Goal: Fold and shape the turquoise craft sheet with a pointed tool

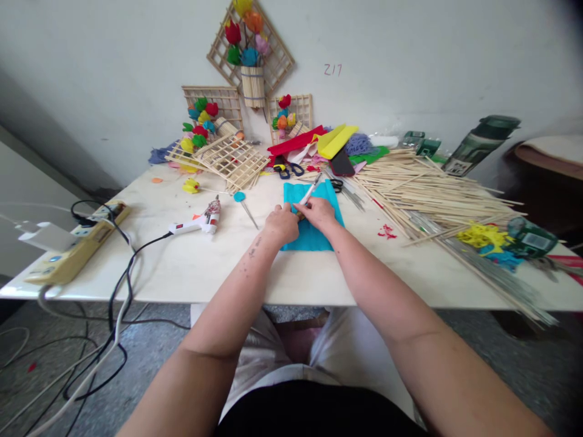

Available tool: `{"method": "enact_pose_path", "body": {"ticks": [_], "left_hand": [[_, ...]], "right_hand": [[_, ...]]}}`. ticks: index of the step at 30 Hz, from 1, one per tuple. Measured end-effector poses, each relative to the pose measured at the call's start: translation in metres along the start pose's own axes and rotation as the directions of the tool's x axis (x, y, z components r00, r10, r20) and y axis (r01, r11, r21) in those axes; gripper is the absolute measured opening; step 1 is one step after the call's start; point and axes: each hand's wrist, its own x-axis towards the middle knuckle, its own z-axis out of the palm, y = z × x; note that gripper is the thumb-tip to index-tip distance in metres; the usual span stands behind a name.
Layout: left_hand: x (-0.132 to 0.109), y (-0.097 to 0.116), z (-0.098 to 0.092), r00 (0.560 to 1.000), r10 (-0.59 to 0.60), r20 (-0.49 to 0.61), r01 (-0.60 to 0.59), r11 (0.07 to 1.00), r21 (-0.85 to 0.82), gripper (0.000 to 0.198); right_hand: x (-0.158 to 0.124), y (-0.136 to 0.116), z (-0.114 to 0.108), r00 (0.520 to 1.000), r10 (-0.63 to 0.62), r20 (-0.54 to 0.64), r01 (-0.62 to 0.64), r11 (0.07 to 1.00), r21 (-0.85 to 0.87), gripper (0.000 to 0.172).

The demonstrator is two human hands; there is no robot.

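Nearest, on the near side of the blue sheet [314, 240] and below its level, are pale trousers [364, 346]. The sheet lies flat on the table [182, 267], near its front edge, with both hands over it. The left hand [281, 223] is at the sheet's left edge, fingers curled downward; I cannot tell whether they grip anything. The right hand [321, 213] is over the sheet's middle, fingers closed on a slim pale tool [311, 189] slanting toward the sheet's far edge. A small brown piece between the hands is mostly hidden.

Well left of the sheet is a power strip [82, 258]; nearer to it, a white glue gun [191, 226]. To its right, red scraps [387, 231] and, farther out, yellow shreds [485, 235]. A blue disc [239, 196] on a thin stem lies just left of it, and black scissors [337, 184] touch or nearly touch its far right corner.

Beyond the sheet are yellow-handled scissors [286, 169], a phone [341, 164], red paper [296, 141] and yellow paper [337, 141]. Loose sticks [428, 188] spread beyond and right; a lattice [232, 159] lies beyond and left. Farthest, behind the sheet, a stick holder [252, 88] with bright flowers hangs on the wall.
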Motion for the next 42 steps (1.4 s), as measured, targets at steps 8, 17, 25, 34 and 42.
{"method": "enact_pose_path", "body": {"ticks": [8, 17, 25, 34, 42], "left_hand": [[0.0, 0.001, 0.001, 1.0, -0.007, -0.017, 0.007, 1.0, -0.012, 0.041], [-0.001, 0.003, 0.001, 0.999, -0.022, -0.04, 0.022, 1.0, -0.005, 0.041], [-0.001, 0.005, 0.001, 0.998, -0.025, -0.053, 0.025, 1.0, -0.005, 0.042], [-0.003, 0.007, 0.0, 0.999, -0.017, -0.049, 0.018, 1.0, 0.001, 0.045], [0.002, 0.0, 0.001, 0.998, -0.029, -0.053, 0.028, 0.999, -0.022, 0.042]], "right_hand": [[0.003, 0.004, 0.006, 0.998, 0.026, -0.056, -0.022, 0.998, 0.064, 0.044], [0.008, 0.012, 0.01, 0.992, 0.04, -0.118, -0.015, 0.979, 0.205, 0.048], [0.005, 0.009, 0.008, 0.987, 0.038, -0.154, -0.004, 0.976, 0.217, 0.049], [0.003, 0.007, 0.009, 0.993, 0.013, -0.117, 0.009, 0.983, 0.186, 0.046], [0.002, 0.005, 0.005, 0.997, 0.008, -0.079, 0.004, 0.989, 0.146, 0.046]]}}
